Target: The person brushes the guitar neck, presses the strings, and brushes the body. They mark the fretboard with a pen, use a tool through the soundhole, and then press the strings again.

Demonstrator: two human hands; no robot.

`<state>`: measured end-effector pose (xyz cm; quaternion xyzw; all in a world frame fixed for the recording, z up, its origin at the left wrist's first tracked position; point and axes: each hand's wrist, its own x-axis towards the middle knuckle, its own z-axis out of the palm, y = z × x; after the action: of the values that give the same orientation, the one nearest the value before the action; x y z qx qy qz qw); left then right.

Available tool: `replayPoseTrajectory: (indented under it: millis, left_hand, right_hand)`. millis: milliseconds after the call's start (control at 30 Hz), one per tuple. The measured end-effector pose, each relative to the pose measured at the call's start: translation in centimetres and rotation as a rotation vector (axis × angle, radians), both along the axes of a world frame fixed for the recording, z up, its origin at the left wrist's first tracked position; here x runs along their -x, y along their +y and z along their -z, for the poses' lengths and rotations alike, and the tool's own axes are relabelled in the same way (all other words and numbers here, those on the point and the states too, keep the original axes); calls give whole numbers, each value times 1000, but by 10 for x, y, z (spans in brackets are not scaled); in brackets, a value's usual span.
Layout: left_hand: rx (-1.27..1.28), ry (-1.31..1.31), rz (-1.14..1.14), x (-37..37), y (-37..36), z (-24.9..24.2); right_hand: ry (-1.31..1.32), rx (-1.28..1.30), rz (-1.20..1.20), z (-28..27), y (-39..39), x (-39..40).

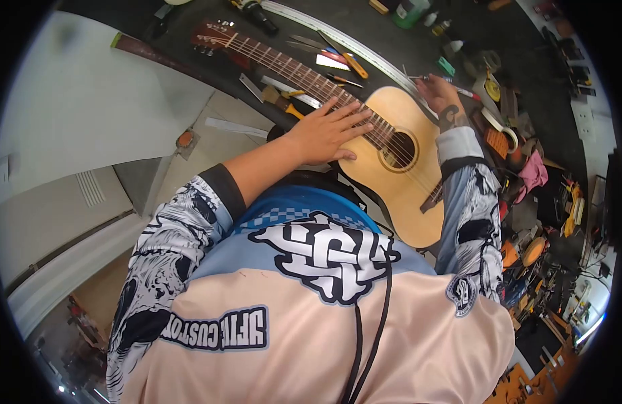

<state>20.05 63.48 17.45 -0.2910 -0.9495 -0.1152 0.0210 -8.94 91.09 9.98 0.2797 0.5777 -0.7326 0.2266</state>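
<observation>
An acoustic guitar (375,185) with a pale top lies tilted across my lap, its neck reaching up over the bench's edge to the dark headstock (215,39). My left hand (331,132) rests flat with fingers spread over the strings and fretboard, where the neck meets the body. Beyond the guitar's far side, my right hand (437,94) is over the bench with its fingers curled together. A thin metal tool (414,76) shows at those fingertips; its rest is hidden by the hand.
The dark workbench (297,23) holds a yellow-handled tool (355,65), a brush (277,99), a long metal straightedge (338,40) and a green bottle (409,13). A tape roll (494,121) and a pink cloth (532,174) are among the clutter at right.
</observation>
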Motion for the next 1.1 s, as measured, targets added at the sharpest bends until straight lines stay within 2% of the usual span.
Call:
replayPoseTrajectory:
  millis: [133,167,200,267,300,333,400,467,533,600,700,733,767,967,1100]
  left_hand:
    - [63,34,-117,4,-40,-5]
    - [71,40,-138,5,-67,-11]
    - [72,34,-149,11,-97,-15]
    - [89,52,-167,23,-150,-14]
    - [98,52,-167,27,-163,-12]
    - [82,59,-153,33,-187,-12]
    - [49,50,-140,45,-217,-20]
    - [29,58,-113,50,-240,-16]
    - [11,100,-99,50,-245,-1]
    - [-13,115,-101,46,-246,1]
    - [-63,183,-117,44,-236,5]
    - [-97,225,-99,43,-234,9]
    - [-164,324,-87,43,-230,46]
    - [-314,705,51,47,-233,71]
    - [-353,779,120,48,-238,84]
  right_hand:
    - [-141,125,83,9,17,22]
    - [-121,82,36,12,17,30]
    - [-63,15,-7,19,24,32]
    - [29,-380,-46,-24,5,-1]
    - [187,-461,-210,9,42,9]
    - [465,-860,-154,2,30,-17]
    - [687,-827,-169,-71,-23,-96]
    - [822,-948,-201,-108,-61,-165]
    - [926,-1158,-236,-111,-93,-227]
    - [1078,-1283,-377,-113,-120,-266]
    - [1011,-1327,-416,-109,-155,-302]
    - [1030,-1375,-447,-106,-156,-308]
    - [1096,-1471,-463,-80,-155,-310]
    - [1282,-1597,-417,-51,-152,-313]
    - [1387,-1671,-400,-42,-151,-317]
